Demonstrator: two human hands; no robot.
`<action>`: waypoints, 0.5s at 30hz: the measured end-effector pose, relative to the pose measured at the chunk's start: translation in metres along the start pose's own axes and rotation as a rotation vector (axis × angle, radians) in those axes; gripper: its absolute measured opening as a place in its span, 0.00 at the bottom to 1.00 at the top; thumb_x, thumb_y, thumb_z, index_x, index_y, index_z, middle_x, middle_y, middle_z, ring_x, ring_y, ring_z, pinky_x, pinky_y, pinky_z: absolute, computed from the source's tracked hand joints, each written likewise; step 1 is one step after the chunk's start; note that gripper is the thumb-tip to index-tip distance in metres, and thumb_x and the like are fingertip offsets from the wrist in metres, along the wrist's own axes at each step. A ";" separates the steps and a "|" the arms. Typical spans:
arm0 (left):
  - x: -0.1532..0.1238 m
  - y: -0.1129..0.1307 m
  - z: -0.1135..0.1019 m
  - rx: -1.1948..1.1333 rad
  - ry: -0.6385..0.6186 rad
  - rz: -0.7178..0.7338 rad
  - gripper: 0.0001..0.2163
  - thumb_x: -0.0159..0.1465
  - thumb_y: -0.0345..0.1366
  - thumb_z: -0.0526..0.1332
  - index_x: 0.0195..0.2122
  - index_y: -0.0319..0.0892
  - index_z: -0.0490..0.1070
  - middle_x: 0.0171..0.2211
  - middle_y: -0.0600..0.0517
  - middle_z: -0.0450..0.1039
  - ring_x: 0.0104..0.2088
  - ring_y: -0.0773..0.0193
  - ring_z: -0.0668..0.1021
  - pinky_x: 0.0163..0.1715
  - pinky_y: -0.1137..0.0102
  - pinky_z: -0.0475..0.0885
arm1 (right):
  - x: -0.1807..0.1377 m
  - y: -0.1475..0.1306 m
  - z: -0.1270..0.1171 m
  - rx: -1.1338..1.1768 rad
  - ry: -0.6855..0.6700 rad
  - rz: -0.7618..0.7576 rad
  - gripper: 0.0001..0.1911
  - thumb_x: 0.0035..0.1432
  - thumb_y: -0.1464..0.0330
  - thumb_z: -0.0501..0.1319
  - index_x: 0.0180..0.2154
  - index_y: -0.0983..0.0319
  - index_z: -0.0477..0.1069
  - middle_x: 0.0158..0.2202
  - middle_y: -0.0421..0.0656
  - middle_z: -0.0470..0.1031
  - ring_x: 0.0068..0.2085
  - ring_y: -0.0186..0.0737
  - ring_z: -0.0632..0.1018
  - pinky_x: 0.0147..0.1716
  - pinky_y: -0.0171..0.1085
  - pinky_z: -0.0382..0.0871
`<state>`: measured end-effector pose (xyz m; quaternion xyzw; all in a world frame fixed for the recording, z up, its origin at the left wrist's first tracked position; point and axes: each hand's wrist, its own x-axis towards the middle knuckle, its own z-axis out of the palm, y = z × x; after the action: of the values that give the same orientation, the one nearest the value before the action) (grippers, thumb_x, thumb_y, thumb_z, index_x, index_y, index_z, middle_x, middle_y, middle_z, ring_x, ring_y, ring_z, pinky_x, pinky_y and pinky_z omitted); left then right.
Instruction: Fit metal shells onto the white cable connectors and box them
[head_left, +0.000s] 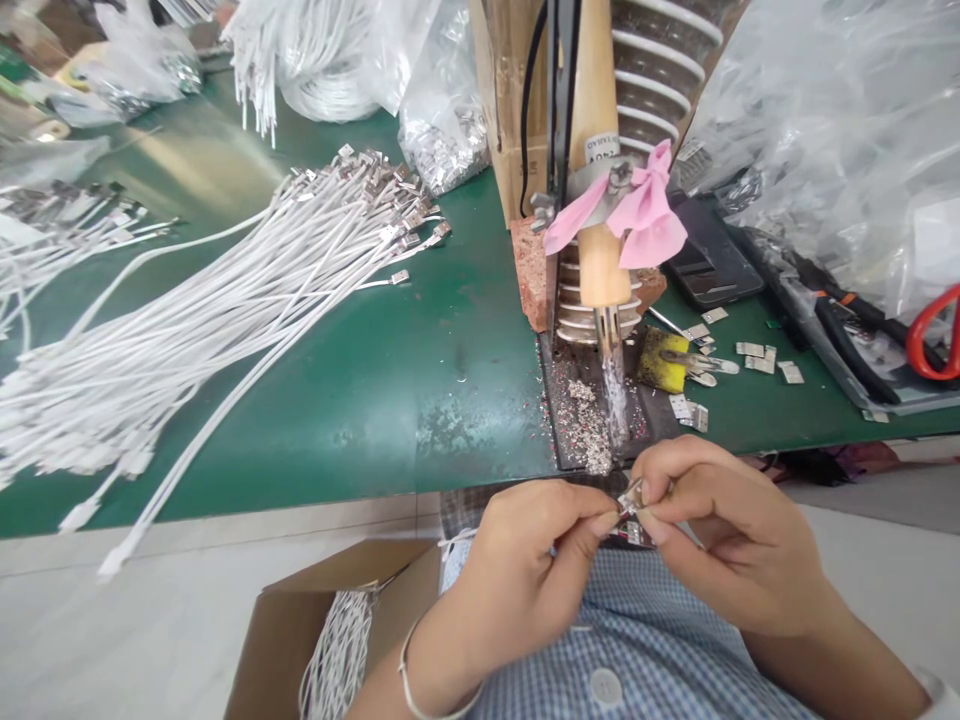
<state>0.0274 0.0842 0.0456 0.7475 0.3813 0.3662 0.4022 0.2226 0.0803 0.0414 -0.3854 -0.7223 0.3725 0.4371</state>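
Note:
Both hands meet just below the table's front edge, over my lap. My left hand (525,570) pinches the end of a white cable (454,543) whose thin coloured wires show at the fingertips. My right hand (720,530) pinches a small metal connector shell (631,497) against that cable end. Directly above the hands hangs the tip of a soldering iron (613,390) with a wooden handle, clamped upright and tied with a pink ribbon (646,215). Solder crumbs (589,430) lie on the dark plate under the tip.
A large bundle of white cables with metal plugs (247,290) fans across the green table (420,400). A cardboard box (315,630) with more cables sits at my lower left. Loose metal shells (757,358), a yellow sponge (660,358), pliers (855,330) and red-handled scissors (934,335) lie on the right.

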 end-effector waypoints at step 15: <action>0.000 0.000 0.002 0.018 0.096 -0.029 0.05 0.66 0.26 0.58 0.35 0.41 0.71 0.26 0.54 0.75 0.23 0.70 0.74 0.24 0.75 0.69 | -0.001 0.001 0.004 0.009 0.068 0.057 0.12 0.54 0.81 0.59 0.32 0.58 0.66 0.35 0.40 0.69 0.36 0.39 0.76 0.33 0.40 0.73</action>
<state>0.0286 0.0834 0.0449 0.7269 0.4144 0.3924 0.3820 0.2194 0.0792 0.0392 -0.4160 -0.6942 0.3748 0.4523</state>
